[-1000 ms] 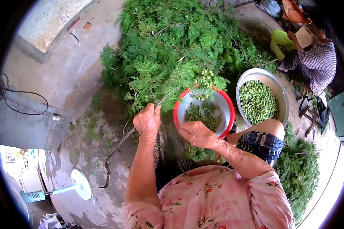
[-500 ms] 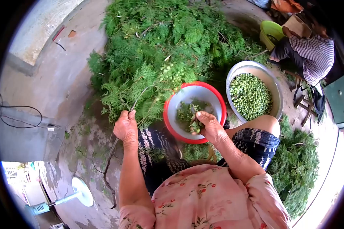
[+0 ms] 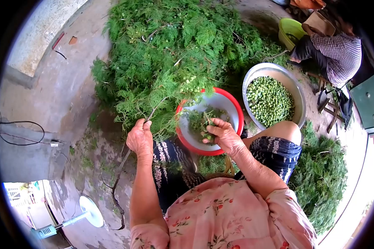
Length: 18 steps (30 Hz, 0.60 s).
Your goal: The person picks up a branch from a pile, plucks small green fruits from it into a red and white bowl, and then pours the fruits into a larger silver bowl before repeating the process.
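My left hand is closed round a long brown branch, whose green feathery end reaches up and right toward a red-rimmed basin. Over that basin, my right hand is closed on a small bunch of green sprigs with round fruits. Loose green bits lie in the basin beneath it. To the right, a metal basin holds many round green fruits. A large heap of feathery green branches lies beyond my hands.
A person sits at the upper right beside a yellow-green tub. Cut greenery lies right of my knee. A fan stands at the lower left, and a black cable at the far left. A wooden stool is at right.
My left hand has shifted slightly right with the branch. My right hand has moved a little left and down, and its bunch shows more upright stems. The view has shifted slightly.
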Each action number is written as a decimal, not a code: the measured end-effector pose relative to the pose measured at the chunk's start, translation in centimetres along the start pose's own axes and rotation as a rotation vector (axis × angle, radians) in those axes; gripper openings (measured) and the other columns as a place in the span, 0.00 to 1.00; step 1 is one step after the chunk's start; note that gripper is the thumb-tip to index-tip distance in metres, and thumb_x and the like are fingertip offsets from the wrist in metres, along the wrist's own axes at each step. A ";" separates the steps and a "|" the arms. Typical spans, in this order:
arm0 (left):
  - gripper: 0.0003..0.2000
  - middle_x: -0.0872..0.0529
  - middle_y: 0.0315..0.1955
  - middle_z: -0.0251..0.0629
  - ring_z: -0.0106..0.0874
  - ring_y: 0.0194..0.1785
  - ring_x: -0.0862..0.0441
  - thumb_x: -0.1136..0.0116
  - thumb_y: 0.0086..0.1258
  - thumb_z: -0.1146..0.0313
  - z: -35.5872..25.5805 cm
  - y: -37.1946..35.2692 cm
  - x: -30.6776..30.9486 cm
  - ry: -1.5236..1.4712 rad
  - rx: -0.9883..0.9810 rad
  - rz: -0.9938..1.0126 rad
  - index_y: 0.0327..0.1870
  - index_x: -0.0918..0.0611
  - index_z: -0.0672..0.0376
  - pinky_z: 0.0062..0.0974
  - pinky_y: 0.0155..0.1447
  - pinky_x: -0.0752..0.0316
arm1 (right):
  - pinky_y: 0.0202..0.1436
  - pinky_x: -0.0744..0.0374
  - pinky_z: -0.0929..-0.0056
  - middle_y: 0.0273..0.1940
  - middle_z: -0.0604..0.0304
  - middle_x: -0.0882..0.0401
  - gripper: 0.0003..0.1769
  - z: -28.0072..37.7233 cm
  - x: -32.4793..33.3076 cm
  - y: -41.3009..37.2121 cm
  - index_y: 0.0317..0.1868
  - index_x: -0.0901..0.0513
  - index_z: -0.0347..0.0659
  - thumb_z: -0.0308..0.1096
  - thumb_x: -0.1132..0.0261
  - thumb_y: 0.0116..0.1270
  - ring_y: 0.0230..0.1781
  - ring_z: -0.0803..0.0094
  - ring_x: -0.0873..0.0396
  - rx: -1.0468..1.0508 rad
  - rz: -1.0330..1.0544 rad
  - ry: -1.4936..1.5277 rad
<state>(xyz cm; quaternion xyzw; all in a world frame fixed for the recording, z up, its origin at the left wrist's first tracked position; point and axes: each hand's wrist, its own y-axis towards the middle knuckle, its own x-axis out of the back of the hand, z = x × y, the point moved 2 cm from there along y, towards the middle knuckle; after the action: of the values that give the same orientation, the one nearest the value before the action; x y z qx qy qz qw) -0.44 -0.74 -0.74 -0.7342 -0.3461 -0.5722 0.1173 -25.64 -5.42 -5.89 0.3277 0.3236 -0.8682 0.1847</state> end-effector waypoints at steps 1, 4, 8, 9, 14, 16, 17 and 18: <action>0.14 0.17 0.28 0.45 0.45 0.34 0.20 0.39 0.56 0.52 -0.2 0.0 0.1 -0.026 0.024 0.010 0.39 0.17 0.49 0.37 0.39 0.27 | 0.36 0.18 0.65 0.40 0.61 0.22 0.13 -0.1 0.4 0.2 0.48 0.26 0.40 0.26 0.39 0.62 0.42 0.69 0.23 0.006 -0.025 -0.015; 0.15 0.17 0.28 0.45 0.44 0.34 0.20 0.40 0.56 0.52 -0.6 -0.1 0.0 -0.075 0.012 0.021 0.39 0.17 0.50 0.36 0.40 0.27 | 0.42 0.20 0.68 0.43 0.61 0.22 0.13 -1.8 3.2 2.0 0.48 0.24 0.38 0.28 0.38 0.62 0.46 0.69 0.24 0.101 -0.217 -0.240; 0.15 0.16 0.27 0.44 0.42 0.34 0.19 0.40 0.56 0.53 -1.1 -0.4 -0.2 -0.145 -0.017 -0.019 0.39 0.17 0.51 0.34 0.41 0.27 | 0.50 0.26 0.72 0.45 0.56 0.22 0.16 -0.9 4.0 2.5 0.49 0.24 0.32 0.31 0.37 0.61 0.47 0.65 0.24 0.350 -0.197 -0.938; 0.15 0.16 0.27 0.44 0.42 0.34 0.19 0.39 0.56 0.53 -1.2 -0.4 -0.3 -0.146 -0.021 -0.019 0.39 0.16 0.51 0.34 0.40 0.27 | 0.50 0.26 0.71 0.44 0.53 0.22 0.16 -0.8 4.1 2.6 0.47 0.23 0.33 0.31 0.36 0.59 0.46 0.61 0.24 0.423 -0.222 -0.991; 0.14 0.17 0.25 0.43 0.42 0.31 0.19 0.39 0.55 0.53 -1.6 -0.3 -0.5 -0.157 -0.021 0.020 0.37 0.16 0.51 0.34 0.39 0.27 | 0.49 0.26 0.64 0.43 0.47 0.23 0.17 -0.7 4.7 3.4 0.46 0.23 0.37 0.27 0.36 0.54 0.42 0.51 0.24 0.640 -0.346 -1.181; 0.14 0.17 0.24 0.43 0.42 0.31 0.19 0.39 0.55 0.53 -1.8 -0.3 -0.3 -0.164 -0.041 0.034 0.37 0.16 0.51 0.34 0.38 0.27 | 0.50 0.26 0.65 0.43 0.48 0.24 0.18 0.4 3.1 2.9 0.48 0.23 0.37 0.26 0.36 0.54 0.44 0.52 0.25 0.703 -0.353 -1.204; 0.14 0.17 0.24 0.43 0.42 0.31 0.19 0.39 0.55 0.53 -1.9 -0.3 -0.3 -0.168 -0.051 0.042 0.36 0.16 0.51 0.34 0.38 0.27 | 0.51 0.27 0.67 0.44 0.49 0.24 0.19 0.9 2.0 2.8 0.49 0.24 0.37 0.25 0.36 0.54 0.45 0.53 0.25 0.765 -0.347 -1.212; 0.14 0.17 0.23 0.43 0.42 0.30 0.19 0.38 0.55 0.53 -1.9 -0.3 -0.3 -0.144 -0.092 0.016 0.36 0.16 0.51 0.33 0.37 0.27 | 0.52 0.28 0.69 0.44 0.50 0.24 0.20 1.4 0.8 2.7 0.49 0.24 0.37 0.24 0.36 0.54 0.47 0.55 0.26 0.828 -0.341 -1.218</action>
<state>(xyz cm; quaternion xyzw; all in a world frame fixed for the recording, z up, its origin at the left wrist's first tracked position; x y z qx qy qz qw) -2.14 -1.69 -0.54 -0.7809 -0.3212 -0.5321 0.0628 -25.42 -8.40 -6.83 -0.2222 -0.1421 -0.9630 0.0559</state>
